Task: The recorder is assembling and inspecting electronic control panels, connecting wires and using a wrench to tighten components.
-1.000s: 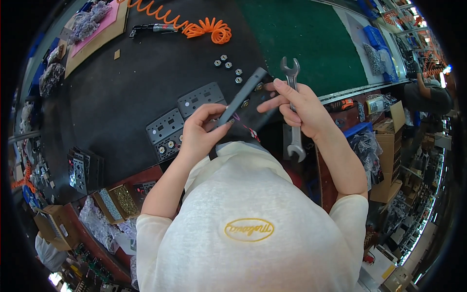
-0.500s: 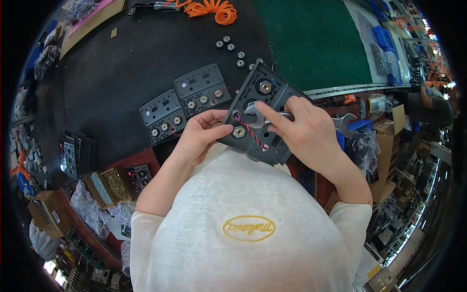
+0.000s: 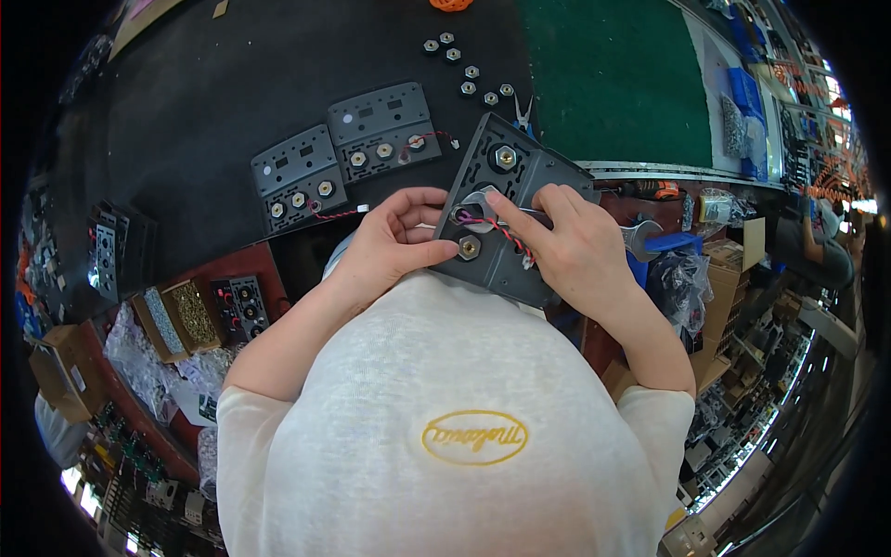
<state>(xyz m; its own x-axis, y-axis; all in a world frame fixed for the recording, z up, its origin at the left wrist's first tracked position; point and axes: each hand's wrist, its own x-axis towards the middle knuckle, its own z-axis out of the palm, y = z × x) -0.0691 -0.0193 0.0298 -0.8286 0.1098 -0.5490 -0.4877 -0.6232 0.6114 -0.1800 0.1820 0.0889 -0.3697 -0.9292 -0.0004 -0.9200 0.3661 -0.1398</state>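
Note:
A dark metal panel (image 3: 492, 276) is tilted in front of my chest. My left hand (image 3: 399, 243) is closed on its left edge, with the thumb near a hex nut (image 3: 470, 246). In my right hand (image 3: 577, 243) is a double open-end wrench (image 3: 640, 239). Its near jaw lies over the panel's middle fitting, and my index finger presses on that jaw. A twisted red and black wire (image 3: 513, 239) runs from there under my right fingers. Another large hex nut (image 3: 505, 158) shows at the panel's upper end; the middle fitting is partly hidden.
Two similar panels (image 3: 295, 156) (image 3: 379, 110) with nuts and wires lie on the black bench mat to the left. Loose nuts (image 3: 468, 88) lie beyond, beside pliers (image 3: 524, 116). Below the bench are boxes of small parts (image 3: 193, 314) and an orange-handled tool (image 3: 654, 190).
The wrench jaw has shifted left and down across the middle fitting, and the panel has turned slightly. The twisted wire now lies nearer my right fingers. My view has also moved.

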